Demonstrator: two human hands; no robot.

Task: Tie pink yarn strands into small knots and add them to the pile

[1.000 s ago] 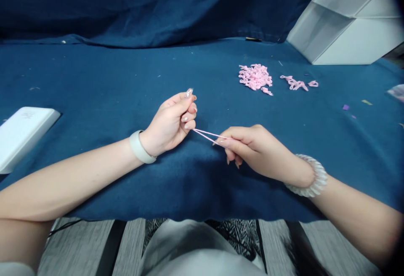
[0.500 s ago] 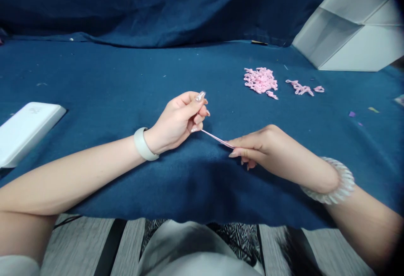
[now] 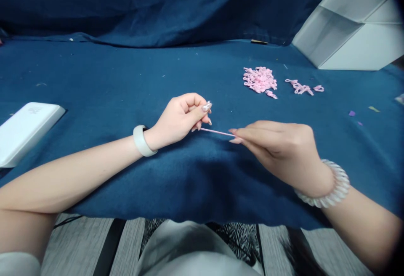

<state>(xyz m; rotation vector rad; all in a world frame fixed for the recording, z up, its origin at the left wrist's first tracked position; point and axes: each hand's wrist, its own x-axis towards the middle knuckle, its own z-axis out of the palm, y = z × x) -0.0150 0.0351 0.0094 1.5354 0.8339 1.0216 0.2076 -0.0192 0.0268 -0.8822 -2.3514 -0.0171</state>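
A thin pink cord point(image 3: 217, 132) runs taut between my two hands, above the blue cloth. My left hand point(image 3: 186, 116), with a pale band on the wrist, is closed on one end; its curled fingers hide that end. The other end sits pinched between the thumb and fingertips of my right hand point(image 3: 277, 145), which wears a clear coiled bracelet. Beyond the hands lies a pile of small knotted pink cord loops point(image 3: 260, 80). Just right of it is a smaller cluster of the same loops point(image 3: 301, 87).
On the left lies a white box-shaped device point(image 3: 30, 128). A white folded panel or box point(image 3: 356, 36) stands at the back right. Small purple and yellow scraps point(image 3: 352, 113) dot the right side of the blue cloth point(image 3: 126, 78). A dark blue curtain hangs behind.
My right hand has turned and risen slightly, its wrist rolling over. The cord is now closer to level. My left hand has shifted only a little, thumb tilting down.
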